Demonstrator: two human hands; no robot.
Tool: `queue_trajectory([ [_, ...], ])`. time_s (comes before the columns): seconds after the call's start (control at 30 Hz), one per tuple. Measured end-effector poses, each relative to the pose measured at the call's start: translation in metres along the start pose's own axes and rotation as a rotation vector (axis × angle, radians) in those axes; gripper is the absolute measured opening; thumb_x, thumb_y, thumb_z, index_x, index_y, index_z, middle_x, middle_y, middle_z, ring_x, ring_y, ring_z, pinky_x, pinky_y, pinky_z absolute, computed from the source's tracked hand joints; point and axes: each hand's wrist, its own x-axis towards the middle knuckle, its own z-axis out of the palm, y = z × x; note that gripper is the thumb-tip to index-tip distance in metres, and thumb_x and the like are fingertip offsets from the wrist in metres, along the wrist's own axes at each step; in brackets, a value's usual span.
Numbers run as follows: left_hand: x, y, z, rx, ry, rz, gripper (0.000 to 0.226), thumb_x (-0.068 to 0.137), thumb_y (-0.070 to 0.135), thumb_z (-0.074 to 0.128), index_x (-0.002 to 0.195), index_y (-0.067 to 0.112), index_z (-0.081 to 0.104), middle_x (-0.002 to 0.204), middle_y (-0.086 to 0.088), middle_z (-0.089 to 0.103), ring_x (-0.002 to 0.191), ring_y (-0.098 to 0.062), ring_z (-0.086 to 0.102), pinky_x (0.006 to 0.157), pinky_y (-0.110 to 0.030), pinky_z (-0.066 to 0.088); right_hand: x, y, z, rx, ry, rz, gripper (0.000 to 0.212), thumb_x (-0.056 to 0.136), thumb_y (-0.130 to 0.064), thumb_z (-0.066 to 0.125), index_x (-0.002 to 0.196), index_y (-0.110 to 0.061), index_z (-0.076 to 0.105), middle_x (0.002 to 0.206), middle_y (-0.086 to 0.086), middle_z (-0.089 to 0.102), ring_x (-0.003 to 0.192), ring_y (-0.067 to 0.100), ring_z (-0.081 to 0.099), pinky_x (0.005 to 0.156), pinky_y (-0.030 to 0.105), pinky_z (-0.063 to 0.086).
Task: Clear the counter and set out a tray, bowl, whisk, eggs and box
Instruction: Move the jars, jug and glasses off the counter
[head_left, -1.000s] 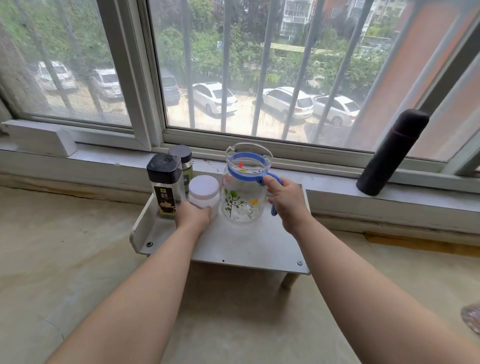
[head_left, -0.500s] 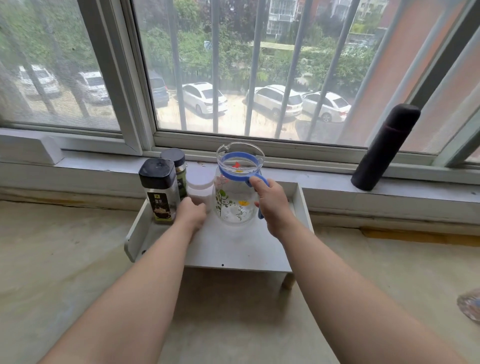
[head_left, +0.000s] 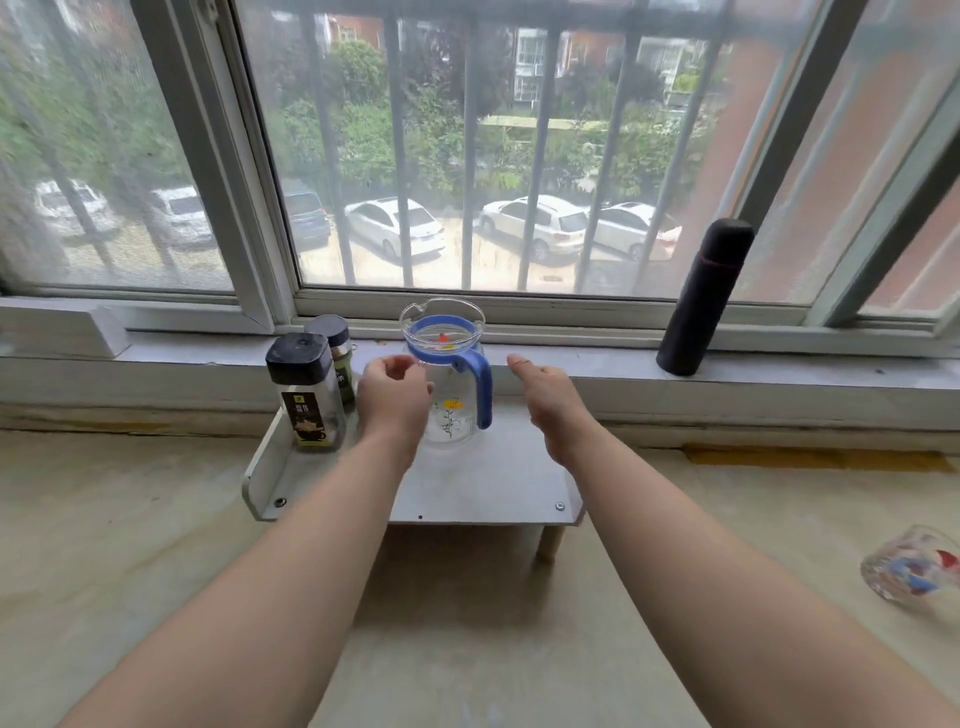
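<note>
On the tabletop (head_left: 130, 519) below the window, a small metal rack (head_left: 483, 488) stood on short legs against the sill (head_left: 831, 364). At the rack's left end two black-capped jars stood upright, the front jar (head_left: 306, 400) just ahead of the rear jar (head_left: 335, 343) and touching or nearly touching it. Just right of them the left hand (head_left: 395, 405) hovered in front of the jug (head_left: 449, 423), its back to the camera; its grip was slack, fingers loosely curled near the jug's rim with nothing seen in them. The jug, clear glass with a flower print, a blue collar and a blue handle (head_left: 482, 387), stood upright on the rack toward the back, handle turned to the right. The right hand (head_left: 550, 405) hung just beside that handle but apart from it, thumb up, its grip wide and holding nothing. Farther right a black flask (head_left: 701, 301) stood on the sill, tilted against the window frame. At the far right edge a patterned glass (head_left: 909, 571) sat on the tabletop.
</note>
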Motion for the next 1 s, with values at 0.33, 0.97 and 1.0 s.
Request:
queue_trajectory([
  [0.33,-0.109,0.027,0.129,-0.104,-0.236,0.049,0.010,0.095,0.010,0.049,0.103,0.012,0.054,0.090,-0.004,0.060,0.071,-0.014,0.060,0.071,-0.030,0.054,-0.031,0.016,-0.164,-0.014,0.184,-0.046,0.034,0.095,-0.034,0.048,0.103,-0.004,0.061,0.074,0.014,0.054,0.073,0.023,0.053,0.073,0.033,0.043],
  [0.97,-0.314,-0.040,0.400,0.130,-0.651,-0.008,0.031,0.086,0.006,0.061,0.116,0.006,0.059,0.106,-0.009,0.063,0.088,-0.020,0.057,0.067,-0.024,0.047,-0.090,0.122,-0.508,-0.002,0.614,0.133,0.010,0.079,-0.025,0.057,0.076,-0.016,0.055,0.071,0.005,0.052,0.071,0.023,0.049,0.064,0.030,0.039],
  [1.0,-0.317,-0.044,0.407,0.161,-0.669,-0.016,0.038,0.085,0.006,0.063,0.122,0.006,0.056,0.111,-0.010,0.062,0.092,-0.019,0.057,0.069,-0.024,0.048,-0.090,0.126,-0.516,0.017,0.632,0.140,0.007,0.080,-0.022,0.057,0.081,-0.015,0.057,0.074,0.007,0.055,0.070,0.024,0.052,0.062,0.030,0.042],
])
